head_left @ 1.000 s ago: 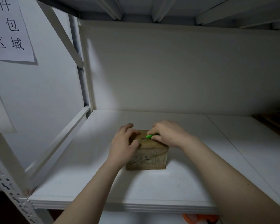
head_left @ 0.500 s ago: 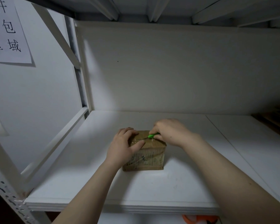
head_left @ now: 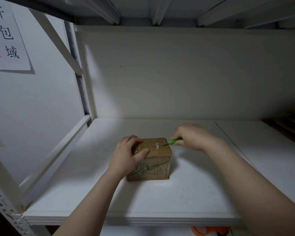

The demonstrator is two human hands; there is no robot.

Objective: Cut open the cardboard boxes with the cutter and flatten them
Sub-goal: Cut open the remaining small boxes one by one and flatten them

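Observation:
A small brown cardboard box (head_left: 153, 166) stands on the white shelf (head_left: 160, 198), its top seam showing a dark slit. My left hand (head_left: 126, 154) grips the box's left top corner, thumb lying across the top. My right hand (head_left: 192, 137) holds a green cutter (head_left: 174, 141) just past the box's right top edge, the blade tip at the end of the seam. Most of the cutter is hidden in my fist.
The shelf has a white back panel (head_left: 177, 74) and a slanted frame rail (head_left: 58, 147) on the left. A paper sign (head_left: 5, 34) hangs on the left wall. Brown material (head_left: 289, 120) lies at the far right; an orange object (head_left: 209, 231) sits below the shelf edge.
My right hand has drawn the cutter rightward along the top seam, from the middle of the box to its right edge. The left hand stays on the box.

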